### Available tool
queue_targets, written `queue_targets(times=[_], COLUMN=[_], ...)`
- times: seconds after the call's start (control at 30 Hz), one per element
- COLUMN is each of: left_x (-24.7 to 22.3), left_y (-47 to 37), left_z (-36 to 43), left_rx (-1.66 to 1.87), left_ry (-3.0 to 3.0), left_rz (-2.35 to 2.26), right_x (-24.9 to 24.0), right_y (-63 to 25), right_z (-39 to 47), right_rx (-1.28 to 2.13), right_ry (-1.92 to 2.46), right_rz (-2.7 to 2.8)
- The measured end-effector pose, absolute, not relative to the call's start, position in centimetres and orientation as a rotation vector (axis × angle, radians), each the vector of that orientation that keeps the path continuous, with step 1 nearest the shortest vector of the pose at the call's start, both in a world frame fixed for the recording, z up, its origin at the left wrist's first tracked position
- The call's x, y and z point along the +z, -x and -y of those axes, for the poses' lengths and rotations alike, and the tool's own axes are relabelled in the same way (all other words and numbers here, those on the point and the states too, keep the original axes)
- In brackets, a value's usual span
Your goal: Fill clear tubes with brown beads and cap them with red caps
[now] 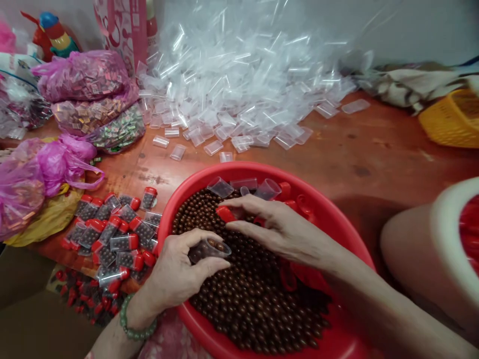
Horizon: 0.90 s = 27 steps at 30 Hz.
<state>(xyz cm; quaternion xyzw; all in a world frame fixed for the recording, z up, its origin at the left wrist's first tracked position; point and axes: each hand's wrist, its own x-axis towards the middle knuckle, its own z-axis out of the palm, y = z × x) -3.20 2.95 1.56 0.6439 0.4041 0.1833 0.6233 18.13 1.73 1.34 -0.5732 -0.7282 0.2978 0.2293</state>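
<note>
My left hand is closed round a clear plastic tube with brown balls inside, its open mouth facing right. Pinched between the thumb and fingers of my right hand is a red cap, a short way above and right of the tube. Both hands are over a red basin filled with shiny brown balls. Several empty clear tubes lie on the balls at the basin's far side. Loose red caps rest along its right side, partly hidden by my right arm.
Filled, red-capped tubes are heaped left of the basin, with more in a box below. Behind is a large pile of clear tubes. Plastic bags of small packets stand at left. A white bucket and a yellow basket are at right.
</note>
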Motion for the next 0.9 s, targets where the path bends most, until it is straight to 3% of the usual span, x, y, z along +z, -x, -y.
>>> queue_targets(times=[0.13, 0.67, 0.9], left_x=[1.5, 1.0, 0.6], left_y=[3.0, 3.0, 2.8], left_z=[-3.2, -3.3, -3.5], left_rx=[0.426, 0.366, 0.467], left_ry=[-1.374, -1.298, -0.975], left_rz=[-0.911, -0.763, -0.708], right_x=[2.4, 1.3, 0.2], right_y=[-17.6, -13.4, -12.8], right_z=[-0.1, 1.3, 1.3], right_rx=[0.916, 0.477, 0.357], right_ry=[1.431, 1.276, 1.271], right_rz=[1.708, 1.733, 1.702])
